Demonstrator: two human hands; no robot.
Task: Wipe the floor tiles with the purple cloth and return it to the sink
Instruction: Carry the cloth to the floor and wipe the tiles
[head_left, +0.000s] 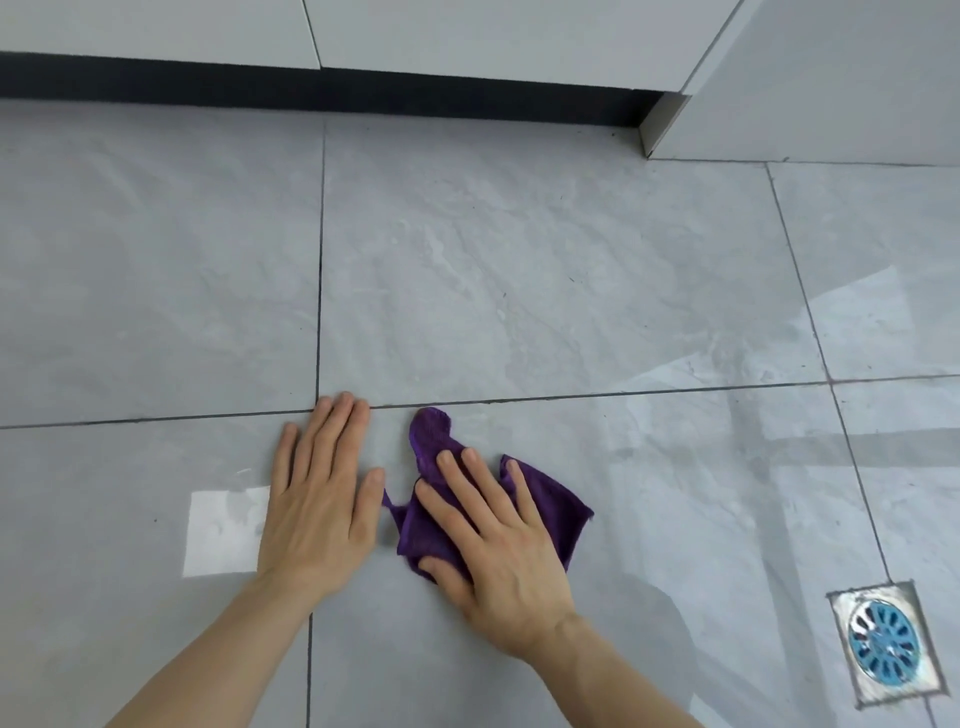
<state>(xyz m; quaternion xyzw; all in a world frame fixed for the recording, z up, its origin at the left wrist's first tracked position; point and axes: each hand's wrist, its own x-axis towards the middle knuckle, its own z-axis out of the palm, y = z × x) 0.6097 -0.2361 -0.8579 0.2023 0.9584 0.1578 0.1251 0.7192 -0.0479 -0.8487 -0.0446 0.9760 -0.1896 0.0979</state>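
A purple cloth (545, 499) lies crumpled on the grey floor tiles (519, 291), just below a grout line. My right hand (493, 540) presses flat on top of the cloth, fingers spread, covering its middle. One corner of the cloth pokes out above my fingers and another to the right. My left hand (322, 499) rests flat on the bare tile right beside the cloth, fingers together, holding nothing. No sink is in view.
White cabinet fronts (467, 36) with a dark kick strip (311, 88) run along the far edge. A square floor drain with a blue grate (883, 642) sits at the lower right. Wet streaks shine on the tiles.
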